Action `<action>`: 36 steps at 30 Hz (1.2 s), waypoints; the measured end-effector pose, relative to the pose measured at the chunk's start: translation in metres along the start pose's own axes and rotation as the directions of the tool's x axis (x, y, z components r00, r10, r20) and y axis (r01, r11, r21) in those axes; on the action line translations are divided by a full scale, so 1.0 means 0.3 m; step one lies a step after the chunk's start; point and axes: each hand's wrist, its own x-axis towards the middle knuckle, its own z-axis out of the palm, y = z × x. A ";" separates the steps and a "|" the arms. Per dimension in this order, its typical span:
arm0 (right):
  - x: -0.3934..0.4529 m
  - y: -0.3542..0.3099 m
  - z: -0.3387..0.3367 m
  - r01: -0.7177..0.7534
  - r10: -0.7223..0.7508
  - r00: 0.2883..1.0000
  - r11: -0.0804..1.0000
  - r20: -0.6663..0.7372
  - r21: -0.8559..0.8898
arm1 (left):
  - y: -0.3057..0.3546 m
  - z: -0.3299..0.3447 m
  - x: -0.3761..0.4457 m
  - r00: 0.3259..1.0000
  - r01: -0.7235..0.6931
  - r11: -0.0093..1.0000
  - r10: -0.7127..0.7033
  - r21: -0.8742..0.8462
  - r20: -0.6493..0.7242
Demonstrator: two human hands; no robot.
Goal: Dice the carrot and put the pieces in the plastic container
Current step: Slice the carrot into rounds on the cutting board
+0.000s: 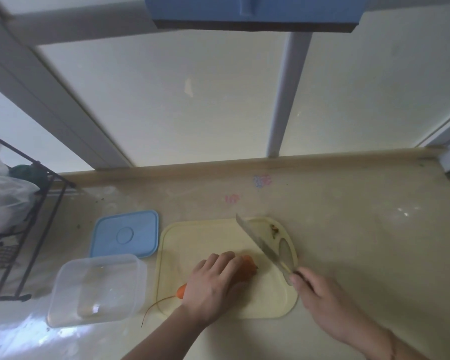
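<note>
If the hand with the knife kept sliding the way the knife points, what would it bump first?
Probably nothing: the right hand and knife aim past the carrot across the cutting board; depth is unclear.

Bare hands, sleeveless forearms

Beige counter: cutting board, container, lid

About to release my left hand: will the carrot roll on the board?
Probably, a little: the carrot is round and tapered, so it may roll in a curve on the smooth cutting board. It looks stiff and whole, so the left hand should keep pinning it.
</note>
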 end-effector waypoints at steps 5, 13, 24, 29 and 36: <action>-0.058 -0.027 0.175 -0.121 0.122 0.993 0.988 -0.005 0.094 | -0.006 0.008 -0.009 1.000 -0.015 0.999 0.016 0.045 -0.022; -0.075 -0.040 0.175 -0.090 0.099 0.994 0.982 -0.048 0.164 | 0.005 0.001 0.000 0.998 -0.056 0.994 0.058 0.091 -0.018; -0.150 -0.087 0.196 -0.022 0.033 0.995 0.992 -0.090 0.123 | -0.002 0.013 0.004 0.999 -0.054 0.996 0.054 0.071 0.003; -0.142 -0.079 0.215 -0.024 0.035 0.994 0.994 -0.101 0.109 | -0.004 0.008 0.005 0.998 -0.051 0.996 0.049 0.067 0.028; -0.129 -0.085 0.234 -0.033 0.052 0.987 0.992 -0.152 0.125 | -0.001 0.006 0.013 0.998 -0.055 0.997 0.053 0.055 0.032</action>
